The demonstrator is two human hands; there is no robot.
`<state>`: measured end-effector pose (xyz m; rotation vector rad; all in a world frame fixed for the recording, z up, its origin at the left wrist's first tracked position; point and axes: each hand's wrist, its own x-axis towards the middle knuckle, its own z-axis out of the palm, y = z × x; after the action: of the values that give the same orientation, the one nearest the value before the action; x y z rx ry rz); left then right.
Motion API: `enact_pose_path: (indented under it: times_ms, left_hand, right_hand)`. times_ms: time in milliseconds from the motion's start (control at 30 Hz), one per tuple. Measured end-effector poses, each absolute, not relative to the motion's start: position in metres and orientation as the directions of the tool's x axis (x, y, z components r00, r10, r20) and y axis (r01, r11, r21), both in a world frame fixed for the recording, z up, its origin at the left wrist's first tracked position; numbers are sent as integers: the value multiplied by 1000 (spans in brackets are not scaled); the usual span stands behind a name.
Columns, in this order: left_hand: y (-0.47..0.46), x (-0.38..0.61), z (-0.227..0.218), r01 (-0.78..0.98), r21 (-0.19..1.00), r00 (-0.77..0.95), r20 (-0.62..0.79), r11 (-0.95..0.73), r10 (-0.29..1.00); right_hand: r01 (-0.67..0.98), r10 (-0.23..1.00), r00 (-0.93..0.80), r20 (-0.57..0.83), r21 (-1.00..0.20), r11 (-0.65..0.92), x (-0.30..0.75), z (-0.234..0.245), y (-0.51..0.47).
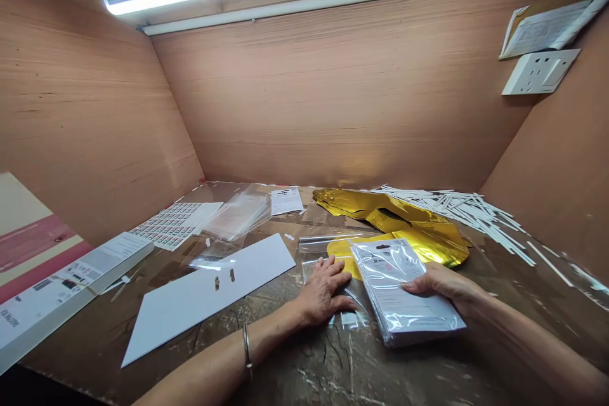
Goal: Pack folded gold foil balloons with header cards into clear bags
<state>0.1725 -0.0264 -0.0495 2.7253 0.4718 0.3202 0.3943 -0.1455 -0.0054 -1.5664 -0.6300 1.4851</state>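
Observation:
My left hand [325, 292] lies with its fingers spread on a clear plastic bag [311, 260] on the table. Part of a gold foil sheet [431, 244] reaches to that bag; whether it is inside or underneath I cannot tell. My right hand [431, 285] grips a stack of white printed cards in clear bags [387, 279], thumb on top and fingers hidden below. The stack has a hang slot at its far end and tilts toward me, just right of my left hand.
White card with two slots [204, 298] lies left of my hands. Behind are clear bags [238, 212], a label sheet [169, 225] and a printed slip [286, 201]. Thin white sticks [469, 209] are scattered at the back right. Printed boxes [61, 292] stand at the left edge.

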Motion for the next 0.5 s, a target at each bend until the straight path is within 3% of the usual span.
enact_pose_path:
  times_ms: [100, 233, 300, 433, 500]
  left_hand:
    - [-32, 172, -46, 297, 337, 911, 181, -893, 371]
    - [-41, 176, -33, 318, 232, 912, 190, -919, 363]
    - [-43, 180, -29, 317, 178, 918, 189, -931, 349]
    - [-47, 192, -26, 317, 96, 941, 90, -943, 326]
    - [-48, 199, -23, 354, 122, 930, 58, -927, 363]
  right_hand:
    - [-267, 818, 146, -557, -818, -510, 394, -3, -147]
    - [-320, 898, 77, -434, -863, -390, 401, 5, -162]
    - [-307, 895, 84, -439, -866, -395, 407, 13, -172]
    - [-322, 875, 121, -468, -852, -412, 410, 34, -192]
    - [-329, 879, 105, -464, -851, -409, 407, 41, -199]
